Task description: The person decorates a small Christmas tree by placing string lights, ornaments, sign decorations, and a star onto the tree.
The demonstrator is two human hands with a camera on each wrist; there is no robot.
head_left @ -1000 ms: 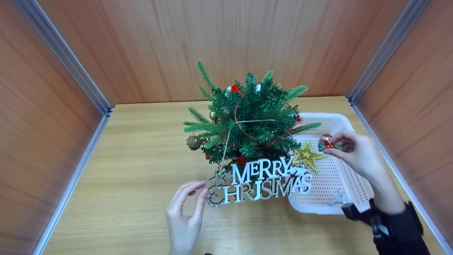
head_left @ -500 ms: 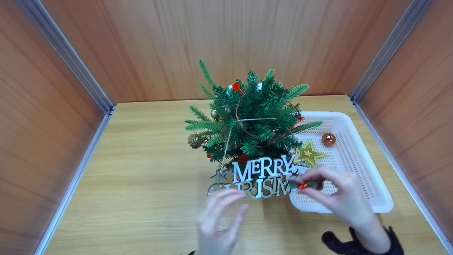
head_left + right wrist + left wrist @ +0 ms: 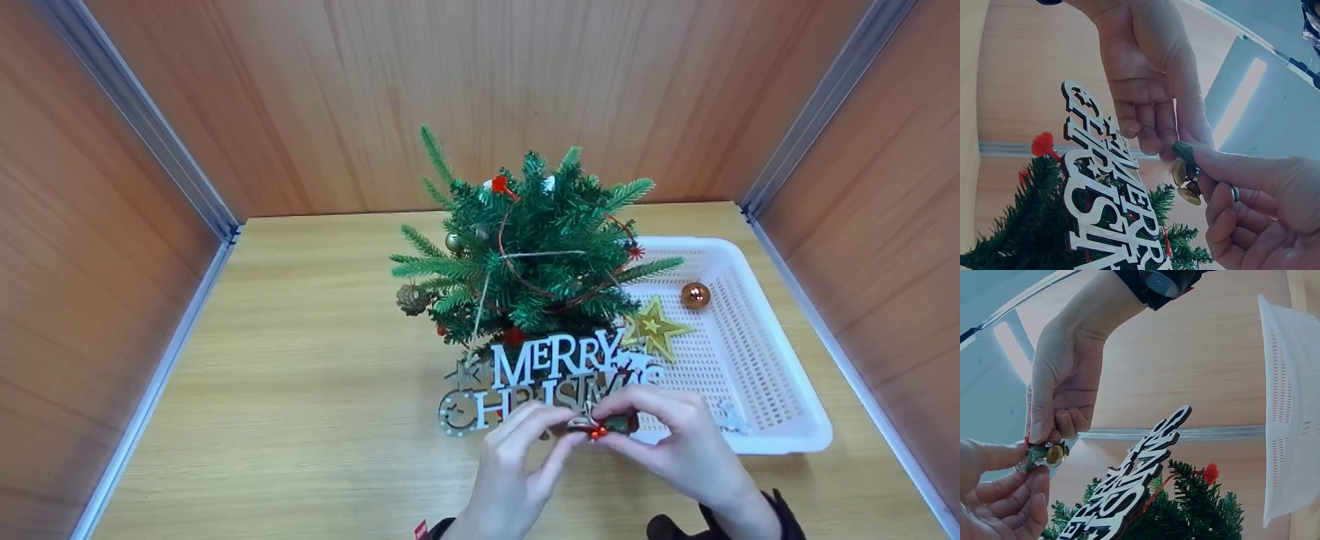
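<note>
Both hands meet over the table in front of the Christmas tree (image 3: 555, 247), at a small bell ornament (image 3: 600, 429) with green leaves and red berries. My left hand (image 3: 514, 457) pinches its left end between thumb and fingertips. From the other side my right hand (image 3: 679, 442) pinches the leafy end. Gold bells (image 3: 1188, 188) hang beneath the fingers in the right wrist view, partly covered by them. Just behind the hands hangs a wooden MERRY CHRISTMAS sign (image 3: 555, 375), whose lower right letters they overlap in the head view.
To the right stands a white basket (image 3: 795, 375) holding a copper ball (image 3: 695, 295), a gold star (image 3: 656, 328) and a small pale item (image 3: 729, 418). A pine cone (image 3: 412, 299) hangs at the tree's left. Wooden panels (image 3: 480, 105) enclose the table on three sides.
My right hand has carried the bell ornament from over the basket leftward and toward the front. My left hand has moved right from the sign's left end and now pinches the ornament too.
</note>
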